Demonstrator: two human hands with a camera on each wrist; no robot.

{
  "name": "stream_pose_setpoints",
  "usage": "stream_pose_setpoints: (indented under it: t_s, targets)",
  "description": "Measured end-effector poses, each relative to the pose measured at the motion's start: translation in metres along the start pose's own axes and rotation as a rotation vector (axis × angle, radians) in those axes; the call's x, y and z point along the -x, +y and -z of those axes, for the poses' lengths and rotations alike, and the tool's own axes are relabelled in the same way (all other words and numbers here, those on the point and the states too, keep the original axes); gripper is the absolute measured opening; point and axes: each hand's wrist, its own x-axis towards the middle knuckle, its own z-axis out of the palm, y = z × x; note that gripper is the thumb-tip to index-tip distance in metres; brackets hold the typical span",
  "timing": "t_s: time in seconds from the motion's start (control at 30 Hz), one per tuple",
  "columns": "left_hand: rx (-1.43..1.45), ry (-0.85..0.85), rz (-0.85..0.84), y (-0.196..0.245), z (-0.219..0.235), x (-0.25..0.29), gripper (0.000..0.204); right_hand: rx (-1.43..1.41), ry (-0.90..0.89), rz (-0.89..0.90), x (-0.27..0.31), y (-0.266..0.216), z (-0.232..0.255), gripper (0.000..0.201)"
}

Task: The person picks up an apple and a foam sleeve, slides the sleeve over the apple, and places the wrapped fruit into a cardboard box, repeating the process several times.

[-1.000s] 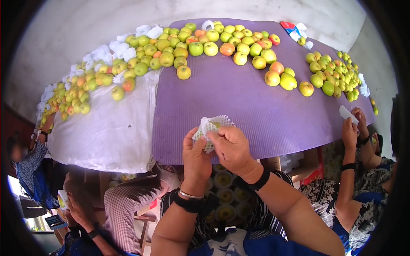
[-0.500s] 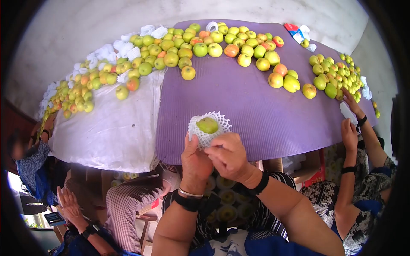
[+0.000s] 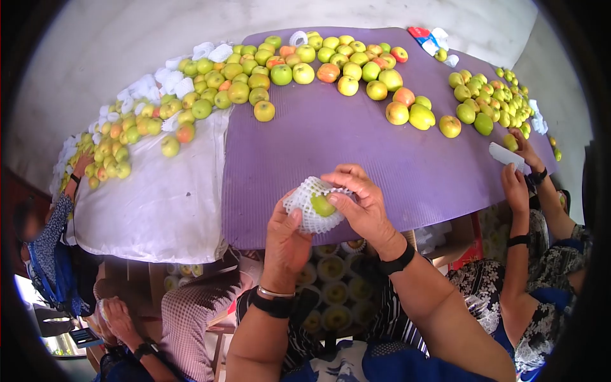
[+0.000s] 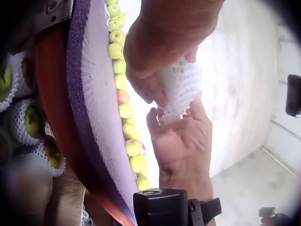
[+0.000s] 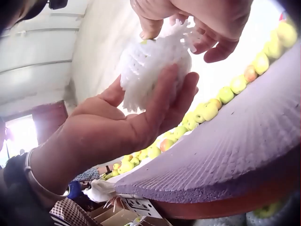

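A green apple (image 3: pixel 322 205) sits inside a white foam net sleeve (image 3: pixel 304 202), held up in front of the person over the table's near edge. My left hand (image 3: pixel 285 240) grips the wrapped apple from below and the left, its fingers curled round the netting in the right wrist view. At the sleeve's open side, my right hand (image 3: pixel 364 205) pinches the edge of the net, with the thumb against the bare green skin. In the left wrist view the foam sleeve (image 4: pixel 181 87) hides nearly the whole apple.
Many loose apples (image 3: pixel 238 92) line the far side of the purple mat (image 3: pixel 305 153), with foam sleeves (image 3: pixel 172 81) at the back left. Net-wrapped apples (image 3: pixel 334 293) lie below the table edge. Another person's hands (image 3: pixel 517 175) work at the right; others sit at the left.
The right hand has moved up from beneath the sleeve to its open right side. The apple's bare face has turned from upward to the right, and the netting covers more of it.
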Motion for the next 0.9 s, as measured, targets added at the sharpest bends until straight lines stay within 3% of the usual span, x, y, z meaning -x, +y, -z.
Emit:
stream_pose_setpoints:
  t_s: [0.13, 0.2, 0.23, 0.3, 0.4, 0.5, 0.63, 0.7, 0.73, 0.8, 0.9]
  targets:
    - [-0.093, 0.003, 0.017, 0.000, 0.000, 0.000, 0.047, -0.103, 0.033, -0.079, 0.006, 0.012, -0.001, 0.015]
    - [-0.129, -0.020, 0.031, 0.001, 0.000, 0.001, 0.048, -0.411, 0.056, -0.443, 0.007, 0.014, 0.002, 0.015]
    - [-0.135, -0.044, 0.043, 0.001, -0.001, 0.001, 0.049, -0.410, 0.060, -0.443, 0.006, 0.014, 0.003, 0.015]
    - [-0.141, -0.069, 0.057, 0.003, -0.001, 0.001, 0.051, -0.740, 0.135, -0.603, 0.003, 0.014, 0.004, 0.019]
    - [-0.143, -0.116, 0.094, 0.004, 0.000, 0.002, 0.050, -0.943, 0.194, -0.755, -0.002, 0.003, 0.001, 0.019]
    - [-0.136, -0.161, 0.026, 0.003, -0.001, 0.001, 0.049, -0.743, 0.228, -0.807, 0.000, 0.014, -0.005, 0.020]
    - [-0.038, -0.099, 0.020, -0.003, 0.007, -0.004, 0.046, -0.578, 0.214, -0.729, 0.008, 0.030, -0.011, 0.022]
    - [0.009, -0.088, 0.052, -0.007, 0.012, -0.006, 0.045, -0.218, 0.217, -0.467, 0.012, 0.033, -0.017, 0.023]
    - [0.108, -0.070, 0.100, -0.010, 0.013, -0.006, 0.044, -0.218, 0.215, -0.468, 0.012, 0.031, -0.021, 0.023]
    - [0.209, -0.051, 0.144, -0.015, 0.015, -0.006, 0.045, 0.109, 0.294, -0.233, 0.011, 0.023, -0.029, 0.022]
    - [0.276, 0.005, 0.146, -0.018, 0.016, -0.007, 0.044, 0.211, 0.333, -0.116, 0.013, 0.019, -0.039, 0.017]
